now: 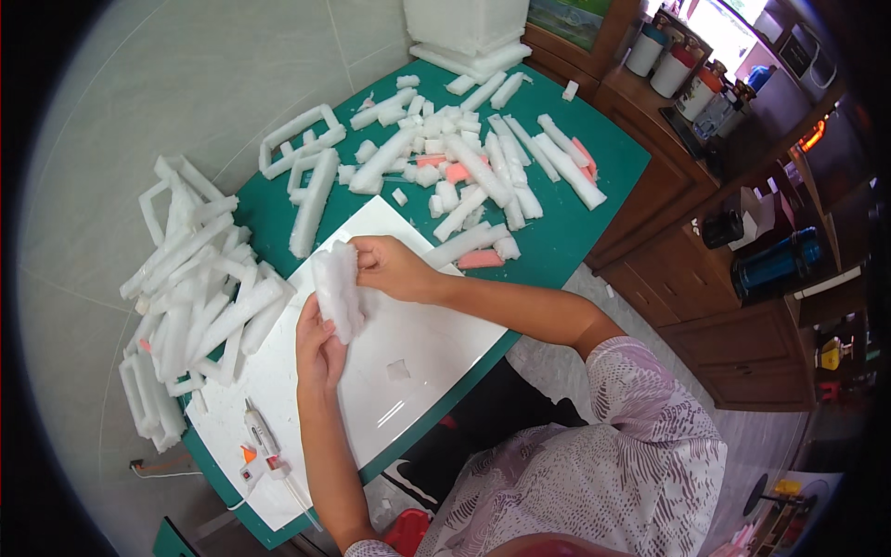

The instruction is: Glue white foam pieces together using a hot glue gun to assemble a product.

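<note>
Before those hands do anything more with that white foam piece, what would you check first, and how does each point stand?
1. Both hands on the piece: ok. The left hand holds the lower end of the white foam piece, and the right hand holds its upper edge.
2. Piece over the work surface: ok. It is held above the white board.
3. Glue gun away from the hands: ok. It lies at the board's near corner.
4. Glue gun hot or cold: cannot tell.
5. Stray scrap: not ok. A small foam bit lies on the board.
6. More foam strips within reach: ok. They are piled on the green table.
</note>
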A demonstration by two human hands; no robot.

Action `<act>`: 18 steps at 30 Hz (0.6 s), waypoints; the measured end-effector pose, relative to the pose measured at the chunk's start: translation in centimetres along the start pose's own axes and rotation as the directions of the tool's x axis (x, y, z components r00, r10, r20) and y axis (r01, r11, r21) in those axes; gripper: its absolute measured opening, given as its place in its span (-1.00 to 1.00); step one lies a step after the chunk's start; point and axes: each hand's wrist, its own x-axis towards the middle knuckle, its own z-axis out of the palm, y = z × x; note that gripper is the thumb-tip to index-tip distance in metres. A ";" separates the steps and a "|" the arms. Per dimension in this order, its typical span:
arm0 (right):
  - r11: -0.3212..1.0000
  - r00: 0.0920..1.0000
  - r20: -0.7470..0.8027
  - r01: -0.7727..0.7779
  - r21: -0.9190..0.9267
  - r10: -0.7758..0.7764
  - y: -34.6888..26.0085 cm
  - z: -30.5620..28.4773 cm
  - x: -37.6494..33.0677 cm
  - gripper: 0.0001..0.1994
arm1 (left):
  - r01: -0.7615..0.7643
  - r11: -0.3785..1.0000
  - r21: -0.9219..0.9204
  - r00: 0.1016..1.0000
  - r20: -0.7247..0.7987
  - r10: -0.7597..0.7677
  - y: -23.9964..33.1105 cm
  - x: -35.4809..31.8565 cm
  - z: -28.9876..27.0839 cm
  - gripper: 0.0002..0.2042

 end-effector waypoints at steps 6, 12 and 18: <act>0.990 0.999 0.034 -0.007 0.143 0.002 0.2 -0.1 -0.4 -0.69 | 0.021 0.995 -0.096 0.998 0.054 -0.016 -0.6 0.4 -0.2 -0.36; 0.999 1.000 -0.025 0.012 0.044 -0.011 -0.7 1.6 -0.4 -0.67 | 0.005 0.997 -0.072 0.999 0.052 -0.001 0.3 0.1 -1.6 -0.41; 0.989 0.993 0.114 -0.048 0.141 0.032 0.8 1.4 -0.2 -0.51 | -0.019 1.000 0.012 1.000 0.001 0.019 0.1 0.3 -1.1 -0.44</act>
